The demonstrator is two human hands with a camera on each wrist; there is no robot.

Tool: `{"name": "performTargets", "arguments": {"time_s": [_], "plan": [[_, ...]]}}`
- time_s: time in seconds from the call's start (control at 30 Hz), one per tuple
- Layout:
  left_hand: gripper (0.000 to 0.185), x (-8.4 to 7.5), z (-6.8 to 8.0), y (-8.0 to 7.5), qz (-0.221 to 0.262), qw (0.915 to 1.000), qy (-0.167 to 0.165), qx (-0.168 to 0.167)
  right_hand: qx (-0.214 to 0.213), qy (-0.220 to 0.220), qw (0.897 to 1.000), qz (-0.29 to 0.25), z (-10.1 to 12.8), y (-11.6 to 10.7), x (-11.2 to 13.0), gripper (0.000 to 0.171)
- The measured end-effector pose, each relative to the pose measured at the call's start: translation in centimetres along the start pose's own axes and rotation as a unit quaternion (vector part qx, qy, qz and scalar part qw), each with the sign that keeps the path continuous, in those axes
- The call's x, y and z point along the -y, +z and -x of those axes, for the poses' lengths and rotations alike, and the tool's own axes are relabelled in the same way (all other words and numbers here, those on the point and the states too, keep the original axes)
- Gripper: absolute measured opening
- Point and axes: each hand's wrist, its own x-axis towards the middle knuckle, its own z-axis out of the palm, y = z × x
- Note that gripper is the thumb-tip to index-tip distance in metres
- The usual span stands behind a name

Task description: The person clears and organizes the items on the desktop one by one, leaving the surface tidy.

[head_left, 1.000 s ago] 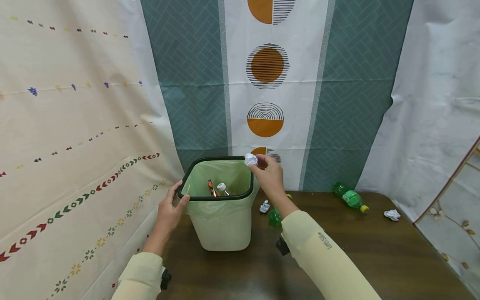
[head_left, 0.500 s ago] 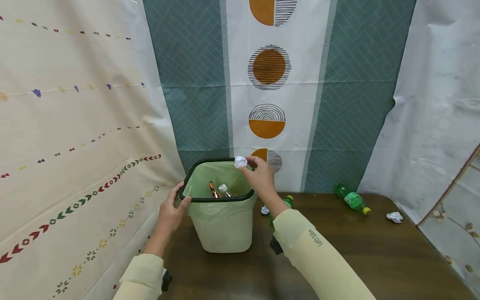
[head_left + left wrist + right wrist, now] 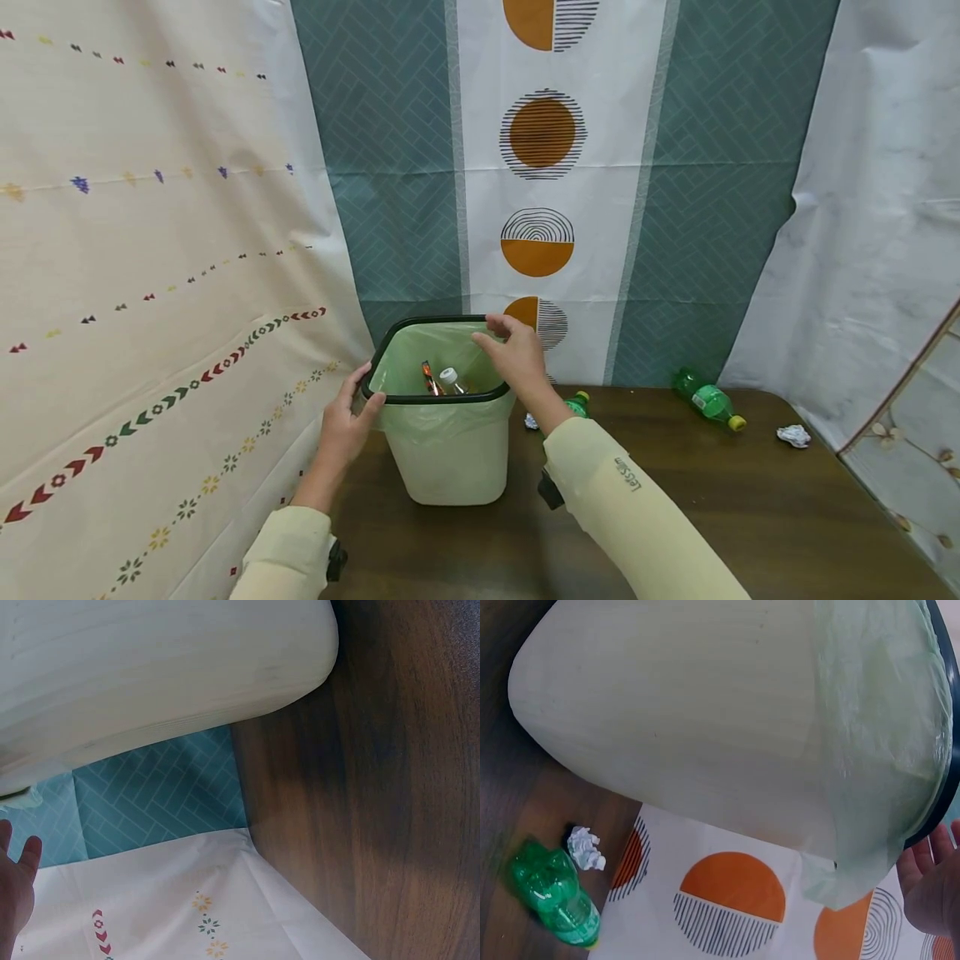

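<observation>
The black rim of the bin is gripped at its near left corner by the left hand, thumb hooked over the edge and fingers wrapped down the outside. Above the bin's far right corner the right hand is held with fingers spread and relaxed, nothing between them. The bin stands upright on the table, its long axis vertical and its mouth pointing up; it is lined with a pale green bag. Inside the bin a clear bottle with a white cap is seen beside an orange wrapper. Just right of the bin lie a paper ball and a crushed green bottle. Further right of the bin lie another green bottle and, beyond it, a second paper ball.
</observation>
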Motion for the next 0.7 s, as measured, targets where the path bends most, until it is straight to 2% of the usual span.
{"name": "performTargets", "arguments": {"time_s": [0.4, 0.7], "plan": [[0.059, 0.1, 0.0, 0.1, -0.001, 1.0000, 0.001, -0.002, -0.008, 0.006, 0.999, -0.041, 0.0, -1.4, -0.2, 0.038], [0.059, 0.0, 0.0, 0.1, 0.003, 1.0000, 0.000, -0.005, -0.020, 0.015, 0.999, -0.046, 0.0, -3.0, -1.0, 0.036]]}}
